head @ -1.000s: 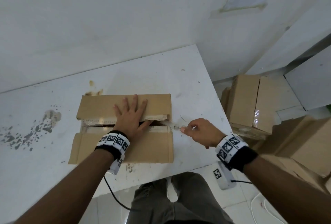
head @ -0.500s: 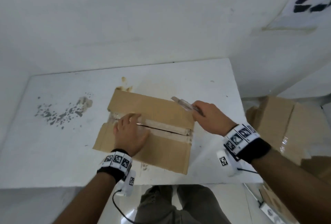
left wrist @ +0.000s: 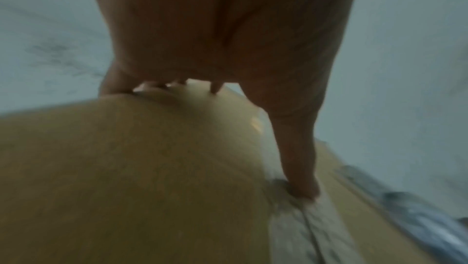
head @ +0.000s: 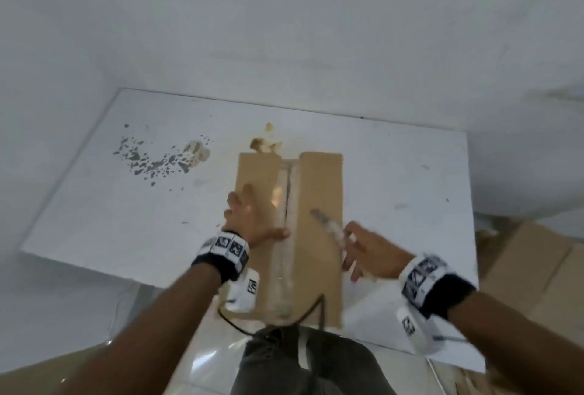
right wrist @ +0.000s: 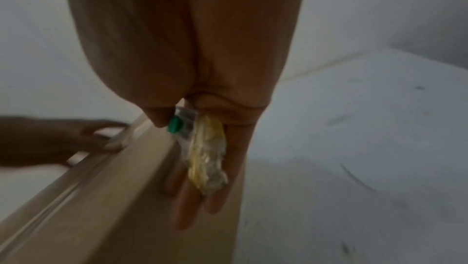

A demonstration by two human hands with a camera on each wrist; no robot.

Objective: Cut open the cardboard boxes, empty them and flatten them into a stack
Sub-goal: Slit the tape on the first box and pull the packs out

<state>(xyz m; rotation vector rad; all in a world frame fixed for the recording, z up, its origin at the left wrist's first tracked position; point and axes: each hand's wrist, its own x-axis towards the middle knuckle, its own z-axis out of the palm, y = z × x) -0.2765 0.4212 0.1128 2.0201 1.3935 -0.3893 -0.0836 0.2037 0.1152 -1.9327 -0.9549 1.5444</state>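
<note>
A brown cardboard box (head: 319, 205) lies on the white table (head: 110, 205), its taped middle seam (head: 286, 236) running away from me. My left hand (head: 249, 220) lies flat on the left flap, fingers straight and thumb at the seam; in the left wrist view the thumb (left wrist: 296, 158) touches the tape on the box (left wrist: 126, 168). My right hand (head: 369, 252) hovers over the right flap's near part and holds a clear cutter (head: 328, 230). The right wrist view shows the cutter (right wrist: 182, 126) with its green slider pinched under the thumb, a crumpled wad of tape (right wrist: 207, 158) against the fingers.
Grey and brown stains (head: 158, 157) mark the table left of and behind the box. More cardboard boxes (head: 531, 268) sit on the floor past the table's right edge. My legs (head: 300, 363) stand at the near edge, which the box overhangs.
The box has turned about a quarter turn, so its seam now points away from me. My right hand with the cutter came from the far corner to the right flap.
</note>
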